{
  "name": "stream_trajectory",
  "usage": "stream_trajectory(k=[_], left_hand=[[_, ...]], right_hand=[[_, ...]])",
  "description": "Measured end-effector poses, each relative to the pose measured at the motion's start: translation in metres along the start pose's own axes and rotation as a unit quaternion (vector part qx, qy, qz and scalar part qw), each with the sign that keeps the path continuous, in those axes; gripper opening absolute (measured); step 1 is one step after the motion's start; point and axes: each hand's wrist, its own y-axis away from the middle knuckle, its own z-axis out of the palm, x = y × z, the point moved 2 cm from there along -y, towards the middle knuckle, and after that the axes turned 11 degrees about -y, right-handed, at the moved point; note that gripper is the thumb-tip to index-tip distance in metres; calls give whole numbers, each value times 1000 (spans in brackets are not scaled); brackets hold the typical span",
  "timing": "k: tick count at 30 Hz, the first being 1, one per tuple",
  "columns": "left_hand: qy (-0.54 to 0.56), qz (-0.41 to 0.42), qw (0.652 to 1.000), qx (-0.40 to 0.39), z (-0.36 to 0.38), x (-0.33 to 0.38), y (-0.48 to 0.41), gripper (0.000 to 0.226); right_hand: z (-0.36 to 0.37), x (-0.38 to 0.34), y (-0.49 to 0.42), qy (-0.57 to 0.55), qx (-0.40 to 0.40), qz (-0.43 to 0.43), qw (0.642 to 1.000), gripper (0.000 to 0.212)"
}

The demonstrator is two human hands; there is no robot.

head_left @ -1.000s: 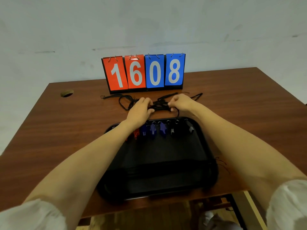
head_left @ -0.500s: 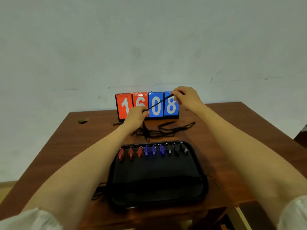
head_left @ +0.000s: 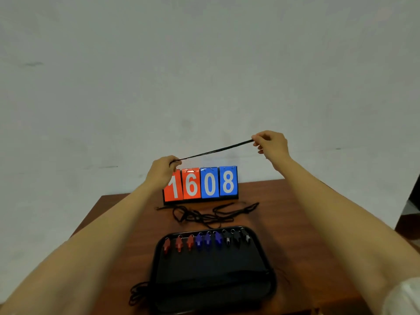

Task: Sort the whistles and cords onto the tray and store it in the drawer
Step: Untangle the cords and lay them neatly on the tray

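Note:
A black cord [head_left: 216, 151] is stretched taut in the air between my two hands, above the scoreboard. My left hand [head_left: 162, 170] grips its lower left end and my right hand [head_left: 270, 143] pinches its higher right end. A tangle of black cords [head_left: 204, 214] lies on the table behind the black tray [head_left: 213, 289]. Along the tray's far edge stands a row of whistles: red whistles [head_left: 178, 244] on the left, blue whistles [head_left: 208, 240] in the middle, black whistles [head_left: 236, 237] on the right. More cord [head_left: 138, 292] hangs over the tray's near left corner.
A flip scoreboard [head_left: 201, 184] reading 1608 stands at the back of the brown wooden table [head_left: 302, 223], against a pale wall. Thin cord ends [head_left: 283, 277] trail off the tray's right side.
Both hands have lifted one cord out of the tangle and pulled it straight, the right hand moving up and to the right. The view has tilted upward.

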Motion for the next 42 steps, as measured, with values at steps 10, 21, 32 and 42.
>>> stream_trajectory(k=[10, 21, 32, 42], left_hand=[[-80, 56, 995, 0, -20, -15, 38, 37], [-21, -64, 998, -10, 1, -46, 79, 19], [-66, -150, 982, -98, 40, -81, 132, 20], [-88, -196, 964, -155, 73, -102, 192, 18]], right_hand=[[-19, 13, 24, 51, -13, 24, 998, 12], [-28, 52, 65, 163, -99, 100, 977, 12], [-43, 101, 117, 267, -162, 164, 936, 19], [-54, 141, 163, 321, -173, 220, 905, 31]])
